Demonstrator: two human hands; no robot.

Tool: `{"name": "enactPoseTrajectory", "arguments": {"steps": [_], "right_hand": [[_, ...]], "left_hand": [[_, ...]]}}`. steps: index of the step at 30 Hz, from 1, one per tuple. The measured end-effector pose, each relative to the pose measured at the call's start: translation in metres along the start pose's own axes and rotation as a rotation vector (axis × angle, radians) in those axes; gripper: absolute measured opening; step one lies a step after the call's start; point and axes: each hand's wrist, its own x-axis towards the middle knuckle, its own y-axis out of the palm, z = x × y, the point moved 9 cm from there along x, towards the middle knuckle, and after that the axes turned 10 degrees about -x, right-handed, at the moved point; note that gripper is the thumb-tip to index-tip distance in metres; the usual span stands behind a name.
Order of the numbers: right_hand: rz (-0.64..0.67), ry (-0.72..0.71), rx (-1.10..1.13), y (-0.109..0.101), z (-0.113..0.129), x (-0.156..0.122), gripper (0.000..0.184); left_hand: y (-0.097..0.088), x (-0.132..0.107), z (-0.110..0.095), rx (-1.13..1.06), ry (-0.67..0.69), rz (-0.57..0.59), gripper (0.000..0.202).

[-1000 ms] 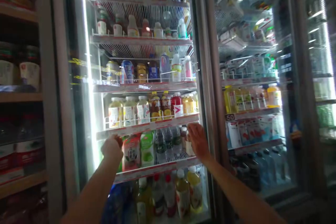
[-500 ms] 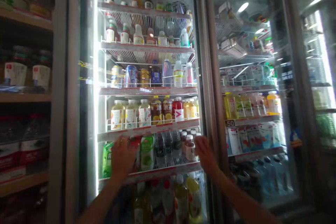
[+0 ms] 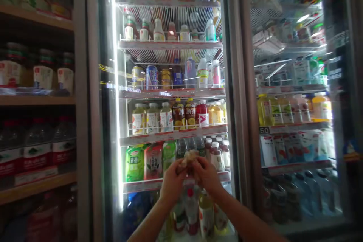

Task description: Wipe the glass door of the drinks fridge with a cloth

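My left hand [image 3: 172, 181] and my right hand [image 3: 208, 177] are together in front of the glass-doored drinks cooler. Between their fingers is a small crumpled, pale tan thing [image 3: 190, 157], blurred, perhaps a cloth or a tissue. Both hands look closed on it. Just behind them runs the shelf edge [image 3: 141, 186] of a lower row. That row holds a green pouch [image 3: 135, 163], a red and black pouch [image 3: 153, 162] and small dark bottles with white caps [image 3: 216, 155]. The hands hide part of this row and the bottles below.
A bright light strip [image 3: 115, 83] lines the cooler's left side. Higher shelves hold juice bottles [image 3: 138, 119] and cans [image 3: 151, 77]. A thick metal frame [image 3: 241, 94] parts it from a second cooler at right. Wooden shelves [image 3: 36, 100] with bottles stand at left.
My hands have come together from well apart, left hand moving right and right hand moving left. The crumpled thing now shows between them. The view has shifted slightly left.
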Motion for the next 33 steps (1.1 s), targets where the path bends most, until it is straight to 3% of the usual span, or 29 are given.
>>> {"name": "enactPoseTrajectory", "arguments": {"steps": [4,8,10,12,15,17,18,20,22,25,27,29,33], "right_hand": [[0.055,0.038,0.059,0.011,-0.011,-0.016,0.046],[0.204,0.098,0.170,0.034,-0.011,-0.029,0.048],[0.081,0.006,0.003,0.017,0.002,-0.027,0.038],[-0.162,-0.164,-0.192,-0.026,0.032,-0.017,0.035],[-0.420,-0.333,-0.333,-0.099,0.084,0.017,0.036],[-0.525,-0.512,-0.506,-0.133,0.121,0.043,0.037],[-0.546,-0.610,-0.618,-0.138,0.134,0.053,0.038],[-0.538,-0.777,-0.836,-0.130,0.138,0.063,0.041],[-0.507,-0.878,-0.983,-0.107,0.115,0.054,0.043],[-0.451,-0.996,-1.120,-0.072,0.059,0.014,0.046],[-0.405,-1.103,-1.272,-0.057,0.036,-0.008,0.043],[-0.426,-1.147,-1.427,-0.062,0.040,-0.005,0.040],[-0.662,-0.940,-1.460,-0.118,0.102,0.056,0.050]], "left_hand": [[-0.024,-0.005,0.023,-0.194,-0.228,-0.060,0.042],[-0.001,-0.012,0.034,-0.314,-0.381,0.129,0.044],[-0.001,-0.006,0.029,-0.144,-0.301,0.137,0.043],[-0.017,0.006,0.016,0.089,-0.134,0.032,0.043],[-0.048,0.022,-0.018,0.440,0.226,-0.143,0.041],[-0.061,0.025,-0.037,0.665,0.472,-0.206,0.037],[-0.065,0.024,-0.041,0.764,0.562,-0.218,0.036],[-0.068,0.023,-0.039,0.931,0.654,-0.225,0.037],[-0.067,0.019,-0.029,1.050,0.703,-0.197,0.042],[-0.064,0.011,-0.016,1.142,0.766,-0.143,0.050],[-0.070,0.009,-0.011,1.179,0.772,-0.141,0.051],[-0.078,0.011,-0.011,1.221,0.765,-0.151,0.052],[-0.080,0.011,-0.013,1.289,0.776,-0.087,0.055]]}}
